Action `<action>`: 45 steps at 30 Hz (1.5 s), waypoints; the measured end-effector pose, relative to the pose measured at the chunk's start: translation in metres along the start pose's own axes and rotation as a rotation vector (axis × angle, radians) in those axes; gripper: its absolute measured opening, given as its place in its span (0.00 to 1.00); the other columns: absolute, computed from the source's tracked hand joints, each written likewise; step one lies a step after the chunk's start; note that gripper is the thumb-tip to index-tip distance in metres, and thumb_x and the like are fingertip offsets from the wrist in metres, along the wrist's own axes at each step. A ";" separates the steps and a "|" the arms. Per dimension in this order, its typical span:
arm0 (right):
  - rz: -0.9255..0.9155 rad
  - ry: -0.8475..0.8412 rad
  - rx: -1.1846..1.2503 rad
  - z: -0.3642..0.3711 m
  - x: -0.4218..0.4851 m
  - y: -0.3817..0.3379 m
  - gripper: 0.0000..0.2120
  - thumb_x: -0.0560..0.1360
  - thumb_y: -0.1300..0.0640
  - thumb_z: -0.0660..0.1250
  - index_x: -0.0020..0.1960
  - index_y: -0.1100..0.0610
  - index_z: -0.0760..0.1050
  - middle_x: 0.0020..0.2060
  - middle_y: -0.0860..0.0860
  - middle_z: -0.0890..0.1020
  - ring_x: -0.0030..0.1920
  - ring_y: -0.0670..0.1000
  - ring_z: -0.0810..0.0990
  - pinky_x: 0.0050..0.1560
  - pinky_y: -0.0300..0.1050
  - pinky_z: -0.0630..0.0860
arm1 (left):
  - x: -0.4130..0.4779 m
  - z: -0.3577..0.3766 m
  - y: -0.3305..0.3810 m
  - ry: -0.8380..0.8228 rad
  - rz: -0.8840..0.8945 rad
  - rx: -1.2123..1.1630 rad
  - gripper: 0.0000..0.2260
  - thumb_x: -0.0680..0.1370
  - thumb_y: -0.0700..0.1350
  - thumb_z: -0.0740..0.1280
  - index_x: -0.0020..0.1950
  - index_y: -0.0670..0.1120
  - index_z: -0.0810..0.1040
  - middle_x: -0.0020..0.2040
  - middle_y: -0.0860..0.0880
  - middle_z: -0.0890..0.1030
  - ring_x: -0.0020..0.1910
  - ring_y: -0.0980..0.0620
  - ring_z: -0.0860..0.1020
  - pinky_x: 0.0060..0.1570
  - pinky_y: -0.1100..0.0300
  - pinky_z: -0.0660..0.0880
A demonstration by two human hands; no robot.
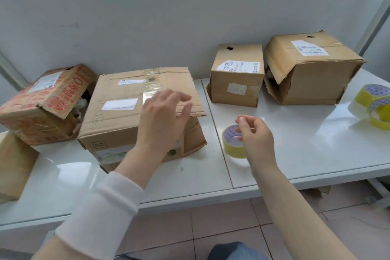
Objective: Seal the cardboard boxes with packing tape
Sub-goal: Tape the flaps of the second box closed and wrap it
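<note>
Boxes (46, 99) (118, 112) (236, 88) (312, 74) (14, 164) number five, tape rolls (232, 146) (366, 94) (381, 117) three, hands (162, 120) (256, 139) two.

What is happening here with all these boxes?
A person works at a white table. The left hand hovers open over the large middle box. The right hand has its fingers curled at a yellow tape roll on the table; whether they grip it is unclear. Two more rolls lie far right.

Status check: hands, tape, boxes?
Left hand open over big box, side flap unsealed. Right hand at tape roll, grip unclear. Two spare rolls far right, nothing blocking.
</note>
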State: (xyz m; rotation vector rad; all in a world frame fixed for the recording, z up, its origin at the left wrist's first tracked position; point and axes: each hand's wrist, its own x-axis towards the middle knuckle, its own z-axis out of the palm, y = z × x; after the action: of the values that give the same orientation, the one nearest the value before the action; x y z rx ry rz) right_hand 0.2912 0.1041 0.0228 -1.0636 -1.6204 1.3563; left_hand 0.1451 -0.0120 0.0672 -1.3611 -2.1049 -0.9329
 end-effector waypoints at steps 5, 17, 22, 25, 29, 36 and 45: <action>0.271 -0.265 0.070 0.065 0.007 -0.017 0.22 0.80 0.45 0.53 0.68 0.57 0.68 0.60 0.53 0.73 0.63 0.52 0.70 0.69 0.54 0.65 | 0.021 -0.063 -0.085 -0.128 -0.639 0.318 0.24 0.78 0.56 0.62 0.70 0.45 0.69 0.67 0.38 0.71 0.66 0.38 0.67 0.62 0.43 0.64; 0.467 -0.404 0.236 0.099 0.006 -0.021 0.16 0.79 0.43 0.54 0.49 0.51 0.76 0.45 0.50 0.81 0.46 0.50 0.77 0.54 0.49 0.71 | -0.020 -0.083 -0.129 -0.249 -1.267 -0.599 0.20 0.76 0.57 0.66 0.61 0.45 0.75 0.50 0.44 0.81 0.47 0.44 0.80 0.46 0.47 0.79; 0.143 -0.296 0.082 0.090 0.001 -0.065 0.14 0.76 0.47 0.62 0.57 0.54 0.75 0.52 0.51 0.81 0.51 0.51 0.79 0.56 0.51 0.75 | -0.051 -0.094 -0.114 -0.164 -1.302 -0.901 0.16 0.78 0.57 0.63 0.57 0.47 0.75 0.50 0.44 0.82 0.48 0.45 0.80 0.44 0.48 0.79; -0.117 -0.277 -0.144 0.082 -0.017 -0.097 0.15 0.75 0.49 0.64 0.62 0.47 0.72 0.48 0.44 0.81 0.52 0.48 0.78 0.58 0.50 0.74 | -0.080 -0.089 -0.092 -0.099 -1.340 -1.109 0.12 0.79 0.56 0.60 0.51 0.49 0.77 0.43 0.46 0.85 0.47 0.47 0.81 0.44 0.50 0.77; -0.362 -0.250 -0.417 0.089 -0.050 -0.109 0.13 0.75 0.51 0.64 0.58 0.44 0.78 0.49 0.45 0.82 0.54 0.49 0.76 0.51 0.44 0.74 | -0.106 -0.077 -0.080 -0.038 -1.356 -1.107 0.15 0.81 0.55 0.56 0.58 0.48 0.76 0.45 0.47 0.85 0.47 0.49 0.81 0.43 0.54 0.76; -0.553 -0.375 -0.622 0.118 -0.078 -0.115 0.16 0.73 0.41 0.63 0.60 0.42 0.77 0.58 0.41 0.77 0.58 0.50 0.70 0.60 0.53 0.70 | -0.082 -0.104 -0.096 -0.045 -0.963 -0.697 0.21 0.83 0.44 0.57 0.75 0.52 0.59 0.71 0.54 0.65 0.68 0.56 0.65 0.64 0.60 0.63; -0.582 -0.659 -0.748 0.149 -0.086 -0.129 0.16 0.74 0.37 0.59 0.51 0.42 0.81 0.53 0.38 0.76 0.57 0.48 0.69 0.59 0.51 0.67 | -0.011 -0.141 -0.126 -0.237 -1.019 -0.561 0.39 0.71 0.63 0.67 0.75 0.46 0.59 0.73 0.47 0.66 0.70 0.48 0.66 0.69 0.50 0.64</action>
State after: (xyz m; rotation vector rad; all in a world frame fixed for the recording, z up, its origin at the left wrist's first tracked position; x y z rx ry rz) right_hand 0.1692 -0.0409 0.1241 -0.4171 -2.7823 0.7198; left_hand 0.0367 -0.1594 0.1168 -0.5089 -2.8966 -1.9322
